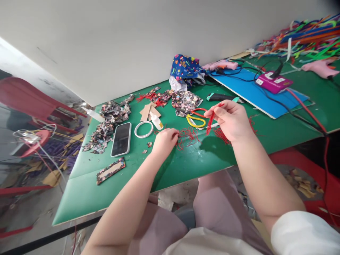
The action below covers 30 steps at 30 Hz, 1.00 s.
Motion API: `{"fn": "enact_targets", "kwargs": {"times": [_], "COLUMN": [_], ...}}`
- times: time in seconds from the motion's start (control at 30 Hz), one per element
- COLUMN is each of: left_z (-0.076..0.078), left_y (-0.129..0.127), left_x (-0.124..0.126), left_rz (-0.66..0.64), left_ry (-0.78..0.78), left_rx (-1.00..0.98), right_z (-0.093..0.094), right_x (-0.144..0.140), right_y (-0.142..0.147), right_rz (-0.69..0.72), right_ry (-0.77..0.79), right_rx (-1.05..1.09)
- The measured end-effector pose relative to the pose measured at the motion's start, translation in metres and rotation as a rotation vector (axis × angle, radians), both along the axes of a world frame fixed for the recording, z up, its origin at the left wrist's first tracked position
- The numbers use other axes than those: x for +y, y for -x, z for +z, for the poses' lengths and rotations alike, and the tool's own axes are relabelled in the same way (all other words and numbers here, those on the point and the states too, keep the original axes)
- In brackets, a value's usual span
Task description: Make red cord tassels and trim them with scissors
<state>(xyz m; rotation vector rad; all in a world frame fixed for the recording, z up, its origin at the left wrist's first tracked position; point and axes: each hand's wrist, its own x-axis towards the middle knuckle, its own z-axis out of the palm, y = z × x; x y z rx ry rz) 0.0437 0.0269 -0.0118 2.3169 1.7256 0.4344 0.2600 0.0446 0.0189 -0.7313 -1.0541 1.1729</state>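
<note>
- Right hand (228, 118) is raised above the tabletop, its thumb and fingers pinched together on a bunch of red thread (209, 126); the two hands are apart.
- Left hand (166, 141) is low over the table, fingers curled at the edge of a loose tangle of red strands (188, 138); whether it grips a strand, I cannot tell.
- The pinched bunch is thin, soft and stringy, hanging from the right fingertips in a narrow, slightly splayed tail. It lies to the right of the left hand, well apart from it.
- The tangle is wiry-looking and curly, spread flat between the two hands; another heap of red thread (221, 136) lies beneath the right hand.
- Under all this is a smooth, glossy green table (85, 198).
- Beyond the hands lie scissors with smooth looped handles, one yellow (196, 122) and one red, and a dark cutter (222, 97) with green ends.
- Near the left hand are a round, hard-looking white ring (136, 130), a small white bottle (156, 121) and flat, stiff brown card pieces (145, 112).
- Farther left are a flat phone (121, 139), crumpled floral cloth (114, 113) and a rectangular piece (111, 171) with a floral border and a plain beige middle.
</note>
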Motion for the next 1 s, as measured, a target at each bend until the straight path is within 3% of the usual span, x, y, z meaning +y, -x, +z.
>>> {"fn": "enact_targets", "kwargs": {"times": [0.13,0.27,0.43,0.6,1.0], "left_z": [0.019,0.039,0.051,0.051,0.047], "left_y": [0.005,0.002,-0.003,-0.004,-0.004], "left_x": [0.004,0.004,0.000,-0.001,-0.003], "left_rz": [0.142,0.151,0.130,0.123,0.107], "left_ry": [0.199,0.255,0.293,0.301,0.332], "left_rx": [-0.464,-0.772,-0.876,-0.951,-0.976], "right_z": [-0.003,-0.005,-0.006,-0.007,-0.011], "right_x": [-0.001,-0.001,0.001,0.003,0.006], "right_y": [-0.004,0.003,0.020,0.031,0.035], "right_rz": [0.027,0.149,0.318,0.417,0.394], "right_ry": [0.043,0.097,0.084,0.061,0.136], "right_rx": [-0.014,-0.110,-0.294,-0.378,-0.411]}}
